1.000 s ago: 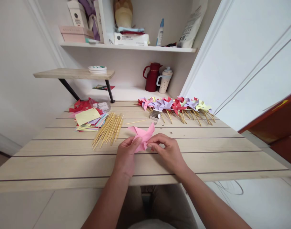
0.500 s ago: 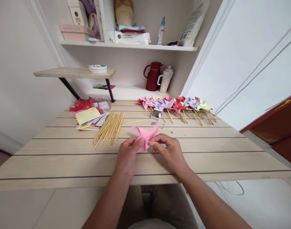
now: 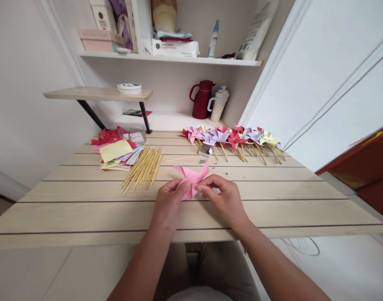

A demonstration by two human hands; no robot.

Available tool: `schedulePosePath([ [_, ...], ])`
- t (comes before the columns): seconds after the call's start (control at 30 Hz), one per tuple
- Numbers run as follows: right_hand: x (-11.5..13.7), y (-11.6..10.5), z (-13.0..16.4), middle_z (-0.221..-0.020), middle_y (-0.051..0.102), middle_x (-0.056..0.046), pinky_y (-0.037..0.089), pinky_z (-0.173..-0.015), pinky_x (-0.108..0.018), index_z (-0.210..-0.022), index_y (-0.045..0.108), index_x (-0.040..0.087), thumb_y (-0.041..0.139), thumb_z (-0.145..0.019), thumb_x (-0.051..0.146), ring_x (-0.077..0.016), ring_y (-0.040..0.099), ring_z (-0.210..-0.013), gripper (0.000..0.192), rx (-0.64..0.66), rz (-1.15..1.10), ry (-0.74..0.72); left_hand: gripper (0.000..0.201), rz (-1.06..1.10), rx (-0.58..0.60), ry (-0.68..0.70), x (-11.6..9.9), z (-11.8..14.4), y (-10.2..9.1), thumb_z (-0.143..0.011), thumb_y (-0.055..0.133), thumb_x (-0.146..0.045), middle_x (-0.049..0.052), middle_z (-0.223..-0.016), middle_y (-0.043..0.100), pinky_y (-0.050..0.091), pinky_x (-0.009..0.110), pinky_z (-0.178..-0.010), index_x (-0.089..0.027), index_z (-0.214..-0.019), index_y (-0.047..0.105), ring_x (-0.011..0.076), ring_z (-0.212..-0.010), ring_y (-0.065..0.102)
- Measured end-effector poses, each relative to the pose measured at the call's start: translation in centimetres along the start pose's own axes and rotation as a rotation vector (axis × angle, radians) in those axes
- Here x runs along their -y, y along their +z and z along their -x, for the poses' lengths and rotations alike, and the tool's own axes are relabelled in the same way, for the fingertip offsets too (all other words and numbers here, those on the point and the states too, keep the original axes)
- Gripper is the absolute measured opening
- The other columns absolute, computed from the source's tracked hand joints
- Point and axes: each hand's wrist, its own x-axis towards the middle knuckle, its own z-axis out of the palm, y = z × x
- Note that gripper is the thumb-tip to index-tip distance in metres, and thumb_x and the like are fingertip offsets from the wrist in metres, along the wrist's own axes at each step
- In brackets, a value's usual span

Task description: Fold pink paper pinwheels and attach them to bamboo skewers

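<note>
A pink paper pinwheel with folded blades is held just above the front half of the table. My left hand pinches its left side between thumb and fingers. From the right, my right hand has thumb and forefinger closed on the pinwheel near its middle; anything small between those fingertips is hidden. Beyond the hands lie a single wooden stick, a heap of small metal pins and a small open box. A pile of wooden sticks rests to the left.
Colored paper sheets are stacked at the left, by a small raised shelf on black legs. Finished pinwheels on sticks lie in a row at the back right. A red jug and a cup stand behind the table.
The camera view has shifted very slightly. Both hands keep the same grip on the pink pinwheel, with no clear movement.
</note>
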Motion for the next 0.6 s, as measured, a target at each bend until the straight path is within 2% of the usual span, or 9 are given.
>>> schedulePosePath([
  [0.23,0.18,0.03,-0.03,-0.069,0.065,-0.001,0.047,-0.058,-0.028,-0.073,0.064,0.019,0.073,-0.083,0.035,-0.0145,0.056,-0.059,0.02,-0.026,-0.063,0.031,0.024,-0.041,-0.006,-0.025,0.12,0.1,-0.08,-0.064,0.086,-0.037,-0.001,-0.064,0.064,0.038,0.024,-0.065,-0.016,-0.07,0.076,0.0112,-0.062,0.05],
  [0.6,0.16,-0.12,0.19,-0.064,0.061,0.001,0.045,-0.059,-0.028,-0.073,0.062,0.02,0.071,-0.084,0.035,-0.0142,0.055,-0.057,0.021,0.008,-0.034,0.027,0.025,-0.063,0.01,-0.017,0.25,0.17,-0.26,-0.064,0.086,-0.037,0.001,-0.069,0.067,0.04,0.025,-0.068,-0.017,-0.077,0.079,0.0133,-0.066,0.054],
])
